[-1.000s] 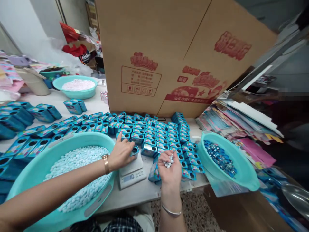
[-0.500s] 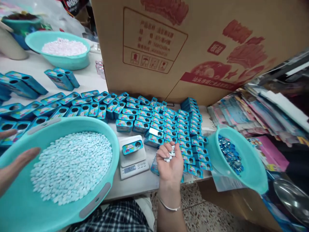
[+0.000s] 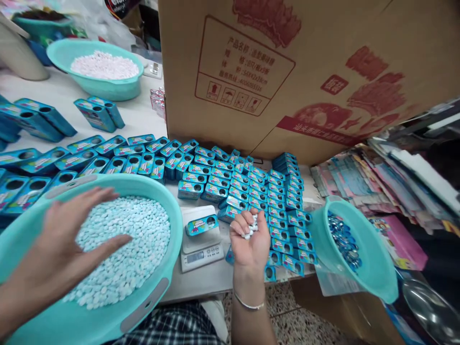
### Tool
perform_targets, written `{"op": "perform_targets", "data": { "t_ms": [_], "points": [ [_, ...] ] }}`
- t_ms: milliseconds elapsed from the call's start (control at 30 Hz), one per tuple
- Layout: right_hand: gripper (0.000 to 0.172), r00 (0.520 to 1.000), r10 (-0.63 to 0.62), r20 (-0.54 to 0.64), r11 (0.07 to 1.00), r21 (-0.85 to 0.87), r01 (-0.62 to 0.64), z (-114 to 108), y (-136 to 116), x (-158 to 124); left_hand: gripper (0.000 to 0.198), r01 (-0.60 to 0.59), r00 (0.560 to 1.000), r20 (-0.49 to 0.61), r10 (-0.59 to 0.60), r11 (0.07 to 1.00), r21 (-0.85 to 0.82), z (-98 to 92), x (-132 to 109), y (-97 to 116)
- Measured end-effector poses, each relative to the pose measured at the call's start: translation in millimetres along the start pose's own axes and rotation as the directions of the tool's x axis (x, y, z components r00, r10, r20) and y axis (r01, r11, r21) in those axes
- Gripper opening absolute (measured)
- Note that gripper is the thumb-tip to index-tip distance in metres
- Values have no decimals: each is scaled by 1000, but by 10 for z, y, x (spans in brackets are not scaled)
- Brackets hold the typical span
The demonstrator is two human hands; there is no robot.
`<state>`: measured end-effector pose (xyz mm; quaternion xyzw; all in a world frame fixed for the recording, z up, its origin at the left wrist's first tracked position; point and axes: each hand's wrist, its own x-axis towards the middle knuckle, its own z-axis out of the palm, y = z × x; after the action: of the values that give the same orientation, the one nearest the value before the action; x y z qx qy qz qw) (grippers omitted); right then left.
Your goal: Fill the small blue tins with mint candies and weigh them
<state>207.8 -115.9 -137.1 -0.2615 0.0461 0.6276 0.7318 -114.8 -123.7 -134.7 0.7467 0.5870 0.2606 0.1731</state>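
Observation:
Pale blue candies (image 3: 132,249) fill much of a large turquoise basin (image 3: 172,211) on the left. Above them hovers my left hand (image 3: 77,227), fingers apart and holding nothing. My right hand (image 3: 250,239) is palm up, its fingers curled round a few candies (image 3: 250,227). Between basin and right hand stands a white digital scale (image 3: 203,256), with one blue tin (image 3: 201,225) on its pan; the tin has a dark round opening in its top. The display's digits are too small to read. Rows of similar blue tins (image 3: 249,184) stand just behind my right hand.
A tall cardboard box (image 3: 258,120) walls off the back. On the right, a turquoise bucket (image 3: 377,249) holds shiny blue pieces (image 3: 344,244), near a metal scoop (image 3: 431,306) and stacked printed sheets (image 3: 359,182). Another basin (image 3: 108,91) with pale pink candies sits back left.
My left hand has come in from the left edge to over the candies, fingers spread. My right hand still holds its candies. The view has shifted slightly.

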Motion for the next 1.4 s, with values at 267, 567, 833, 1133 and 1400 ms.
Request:
{"op": "perform_targets", "data": {
  "t_ms": [267, 567, 833, 1133, 1400],
  "points": [
    [15, 996, -40, -75, 998, 43, 43, -82, -12, -27, 59, -416, 877, 325, 354, 897, 146, 929, 376, 788],
    [14, 989, 60, -134, 997, 64, -52, 142, 263, -279, 35, -290, 956, -6, 292, 949, -123, 97, 397, 973],
    [28, 868, 486, -104, 873, 28, -486, 136, 1698, -420, 40, -330, 925, 328, 193, 838, 435, -691, 132, 496],
    [29, 761, 649, -20, 757, 111, -643, 120, 2359, -478, 54, -474, 726, 686, -44, 691, 546, -719, 149, 523],
    [28, 751, 660, -29, 750, 85, -656, 203, 2298, -462, 42, -431, 742, 666, -71, 710, 557, -785, 221, 464]
  ]
}}
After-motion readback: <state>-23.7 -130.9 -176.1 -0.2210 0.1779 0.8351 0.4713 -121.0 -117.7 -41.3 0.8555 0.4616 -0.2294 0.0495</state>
